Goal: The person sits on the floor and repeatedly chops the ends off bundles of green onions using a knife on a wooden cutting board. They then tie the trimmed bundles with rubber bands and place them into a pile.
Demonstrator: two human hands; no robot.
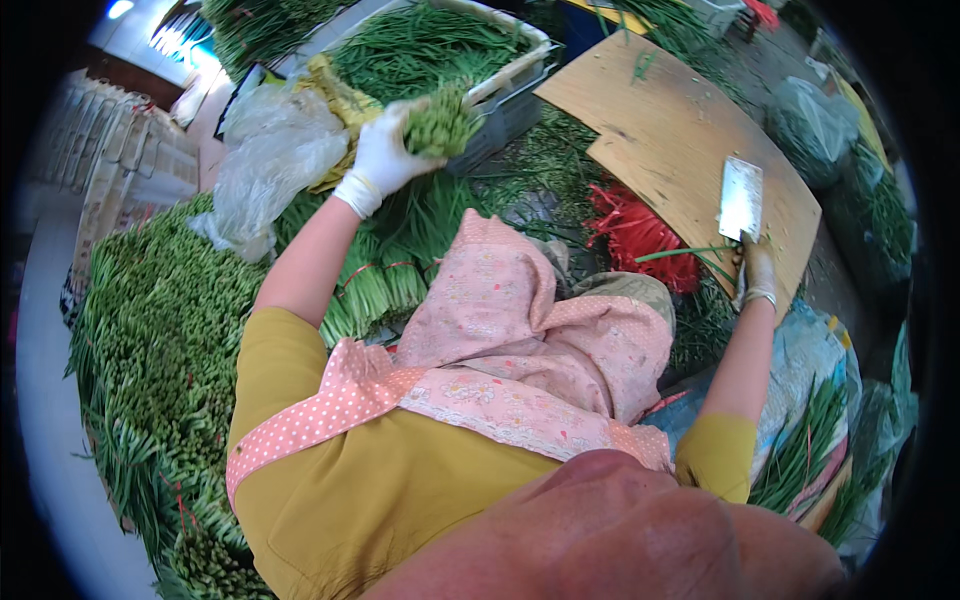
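My left hand (381, 156), in a white glove, grips a bunch of green stalks (441, 126) with the cut or budded ends towards the right. It is raised beside the near corner of a white plastic crate (504, 84) full of long green stalks (427, 45). In my right hand (757, 271), also gloved, is the handle of a cleaver (741, 199). Its broad blade lies over a wooden board (667, 120), flat or nearly so. A loose green stalk (679, 252) sticks out leftward beside that hand.
Red plastic ties (645, 232) hang under the board's near edge. Tied chive-like bundles (375, 292) lie left of my aproned knees (487, 277). A large stack of bundles (180, 330) fills the left side. A clear plastic bag (281, 150) and stacked crates (135, 150) stand beyond; a woven sack (806, 352) lies right.
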